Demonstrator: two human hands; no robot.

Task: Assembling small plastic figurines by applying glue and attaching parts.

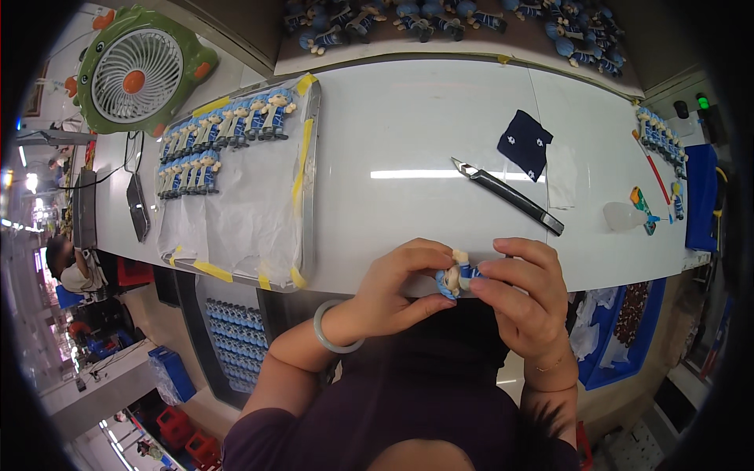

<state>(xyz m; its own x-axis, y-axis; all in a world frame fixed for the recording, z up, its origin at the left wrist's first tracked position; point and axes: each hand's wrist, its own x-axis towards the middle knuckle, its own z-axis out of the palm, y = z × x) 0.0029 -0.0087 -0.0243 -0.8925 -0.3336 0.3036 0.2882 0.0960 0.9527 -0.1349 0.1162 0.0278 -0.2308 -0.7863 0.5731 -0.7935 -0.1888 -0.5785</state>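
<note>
Close to the table's front edge I hold a small figurine [449, 282] with blue hair or cap and blue-and-white clothes. My left hand [397, 286] pinches its head end between thumb and fingers, a pale bangle on the wrist. From the other side, the fingertips of my right hand [528, 292] are closed on its lower part, which they partly hide. Beyond my hands a black utility knife [514, 200] lies on the white table with its blade out. A dark blue cloth [525, 145] with small white marks lies behind the knife.
On the left, a paper-lined tray [243, 228] with yellow tape holds rows of similar figurines. A green fan [141, 71] stands behind it. Far right are a clear bottle [623, 216], a red stick [650, 163] and more figurines [661, 137]. A shelf [471, 43] at the back bears many figurines.
</note>
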